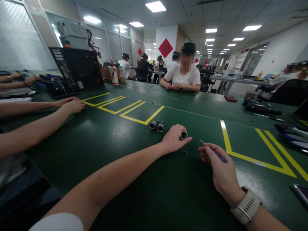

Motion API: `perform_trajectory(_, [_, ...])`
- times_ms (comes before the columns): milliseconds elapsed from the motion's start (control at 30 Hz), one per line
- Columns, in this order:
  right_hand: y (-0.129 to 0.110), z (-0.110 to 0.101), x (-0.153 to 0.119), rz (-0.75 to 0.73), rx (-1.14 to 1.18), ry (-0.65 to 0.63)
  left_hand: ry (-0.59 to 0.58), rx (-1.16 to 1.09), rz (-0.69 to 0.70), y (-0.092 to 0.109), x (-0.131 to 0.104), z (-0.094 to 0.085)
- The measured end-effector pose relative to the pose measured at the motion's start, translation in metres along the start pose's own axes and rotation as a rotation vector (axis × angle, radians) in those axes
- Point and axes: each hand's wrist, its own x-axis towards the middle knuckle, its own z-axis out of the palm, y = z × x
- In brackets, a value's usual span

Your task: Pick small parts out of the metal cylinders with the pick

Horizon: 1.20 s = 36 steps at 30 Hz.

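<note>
My left hand (174, 139) is closed around a short metal cylinder (183, 134), whose round hollow end faces me. My right hand (219, 163) grips a small screwdriver (220, 155) with a purple handle; its thin shaft points up and left, apart from the cylinder. Two similar dark metal cylinders (157, 125) lie side by side on the green table (138, 158), left of my left hand. A few tiny dark parts, likely screws (185, 152), are scattered just below that hand.
Yellow tape (259, 163) marks the table. A co-worker's arms (45, 118) rest at the left, near a black computer case (77, 66). Across the table sits another person (183, 74). Blue-and-white tools (304, 138) and a dark flat device (307, 199) lie at the right.
</note>
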Motion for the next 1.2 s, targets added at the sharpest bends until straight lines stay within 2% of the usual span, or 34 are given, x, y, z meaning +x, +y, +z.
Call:
perform_trajectory(133, [0.000,0.000,-0.001,-0.032,-0.030,0.002,-0.070,-0.004,0.090,0.001,0.000,-0.001])
perform_trajectory(333, [0.004,-0.001,0.002,-0.085,-0.087,0.031,-0.339,0.030,0.326,0.009,0.000,-0.006])
perform_trajectory(433, [0.007,-0.001,0.004,-0.124,-0.139,0.028,-0.415,0.078,0.401,0.011,0.000,-0.005])
perform_trajectory(633, [0.006,-0.001,0.000,-0.245,-0.287,-0.020,-0.437,0.118,0.445,0.014,-0.001,-0.005])
perform_trajectory(800, [0.000,0.001,-0.002,-0.341,-0.393,-0.066,-0.405,0.020,0.370,0.013,-0.002,-0.008])
perform_trajectory(867, [-0.002,0.001,-0.001,-0.366,-0.429,-0.055,-0.387,-0.045,0.336,0.011,-0.002,-0.008])
perform_trajectory(933, [-0.005,0.002,0.002,-0.388,-0.482,-0.055,-0.317,-0.105,0.304,0.007,-0.003,-0.007])
perform_trajectory(1100, [-0.006,0.009,0.012,-0.512,-0.812,-0.110,0.123,-0.118,0.132,0.001,-0.003,-0.003])
perform_trajectory(1200, [-0.007,0.018,0.018,-0.573,-0.952,-0.224,0.256,-0.023,0.067,0.000,0.001,-0.006])
